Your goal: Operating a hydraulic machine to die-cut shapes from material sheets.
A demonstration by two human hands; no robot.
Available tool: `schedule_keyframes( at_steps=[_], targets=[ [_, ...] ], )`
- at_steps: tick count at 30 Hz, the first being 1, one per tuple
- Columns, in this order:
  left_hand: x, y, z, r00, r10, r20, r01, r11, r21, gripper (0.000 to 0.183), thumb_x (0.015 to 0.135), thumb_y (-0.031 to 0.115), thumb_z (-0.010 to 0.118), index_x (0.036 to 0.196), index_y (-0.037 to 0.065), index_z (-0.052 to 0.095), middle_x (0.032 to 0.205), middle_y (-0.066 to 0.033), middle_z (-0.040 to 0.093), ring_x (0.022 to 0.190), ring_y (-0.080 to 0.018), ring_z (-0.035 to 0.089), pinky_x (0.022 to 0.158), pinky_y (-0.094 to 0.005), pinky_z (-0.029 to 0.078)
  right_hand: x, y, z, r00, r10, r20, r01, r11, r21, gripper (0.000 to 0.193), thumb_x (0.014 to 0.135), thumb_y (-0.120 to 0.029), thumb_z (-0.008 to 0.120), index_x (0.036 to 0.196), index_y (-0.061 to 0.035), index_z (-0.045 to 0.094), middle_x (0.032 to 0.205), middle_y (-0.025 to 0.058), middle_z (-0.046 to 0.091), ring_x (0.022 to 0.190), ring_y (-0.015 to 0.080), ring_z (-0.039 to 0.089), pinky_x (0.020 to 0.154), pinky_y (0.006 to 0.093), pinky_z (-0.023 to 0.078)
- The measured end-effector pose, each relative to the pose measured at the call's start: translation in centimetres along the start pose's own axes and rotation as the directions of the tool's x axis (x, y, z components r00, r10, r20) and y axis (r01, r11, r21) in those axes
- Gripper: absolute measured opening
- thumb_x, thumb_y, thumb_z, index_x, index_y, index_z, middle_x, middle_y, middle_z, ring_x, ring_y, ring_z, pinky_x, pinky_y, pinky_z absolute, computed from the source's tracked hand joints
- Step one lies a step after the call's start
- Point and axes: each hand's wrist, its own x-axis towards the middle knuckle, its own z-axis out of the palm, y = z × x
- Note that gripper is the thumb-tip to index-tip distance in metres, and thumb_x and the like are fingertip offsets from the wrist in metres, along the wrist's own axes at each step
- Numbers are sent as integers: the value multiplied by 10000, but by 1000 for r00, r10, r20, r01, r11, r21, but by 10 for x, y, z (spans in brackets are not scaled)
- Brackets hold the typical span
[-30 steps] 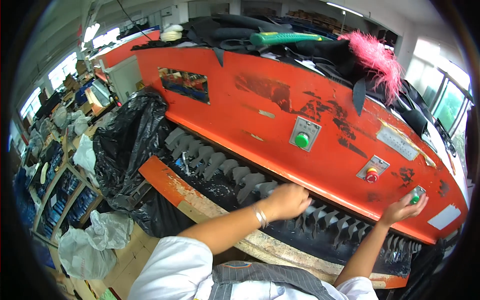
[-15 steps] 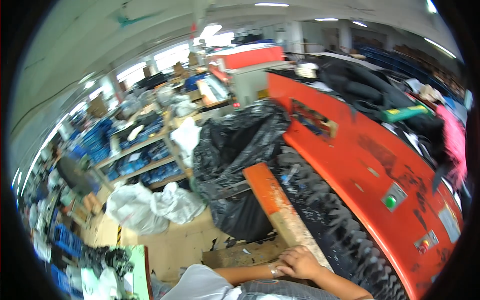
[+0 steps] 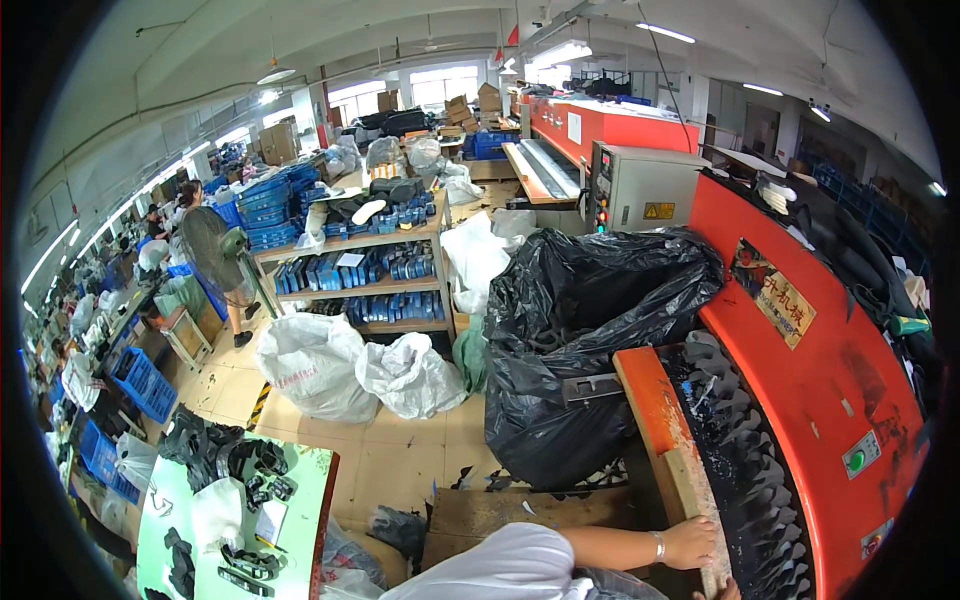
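Observation:
My left hand (image 3: 688,544), with a band at its wrist, lies on the worn edge rail (image 3: 640,378) of the red machine. Its fingers bend over the rail's bare wooden part. Only a few fingers of my right hand (image 3: 724,590) show at the lower edge, close to the same rail; the rest is cut off. Beyond the rail, dark cut pieces with wavy edges (image 3: 745,440) lie in a long row on the machine's black bed. The red machine cover (image 3: 800,370) rises to their right.
A large black plastic bag (image 3: 560,400) stands open past the rail. White sacks (image 3: 315,365) sit on the floor before a shelf (image 3: 360,285) of blue pieces. A green table (image 3: 300,480) with black parts is at lower left. A person (image 3: 212,245) stands at far left.
The view has swung, so the machine sits farther right. My hands, earlier laid together, have come apart; the left now rests on the rail and the right is mostly out of frame.

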Motion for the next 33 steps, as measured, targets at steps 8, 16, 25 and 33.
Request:
schedule_keyframes(
  at_steps=[8, 16, 25, 33],
  targets=[
    [0, 5, -19, 975, -154, 162, 135, 983, 122, 359, 838, 370, 541, 808, 40, 678, 936, -117, 619, 969, -268, 539, 902, -411, 361, -30, -15, 9, 928, 371, 41, -343, 890, -301, 511, 653, -457, 811, 940, -79, 623, 951, 189, 609, 880, 386, 604, 705, 480, 511],
    [-25, 19, -40, 943, -280, 180, 268, 959, 91, 371, 785, 357, 578, 852, 10, 689, 994, -157, 615, 1054, -286, 523, 961, -419, 357, -36, -46, 4, 976, 218, -3, -210, 934, -288, 463, 615, -459, 834, 783, -66, 654, 782, 178, 614, 738, 384, 612, 642, 470, 499],
    [7, 32, -119, 771, -287, 568, 387, 920, -61, 307, 698, 287, 663, 850, 20, 659, 1055, -204, 620, 1015, -348, 592, 838, -406, 492, 26, -38, -48, 826, 185, 532, -311, 938, 156, 355, 768, -292, 711, 966, -1, 666, 885, 207, 646, 861, 355, 636, 761, 414, 497],
    [33, -60, -86, 940, -257, -223, 254, 966, -41, 230, 748, 156, 699, 914, 29, 601, 1014, -129, 533, 1043, -313, 495, 928, -399, 422, 212, -54, 43, 992, 21, -124, 8, 973, 232, 243, 796, -62, 615, 1013, 45, 592, 1016, 196, 572, 943, 378, 576, 813, 419, 481]
  ],
)
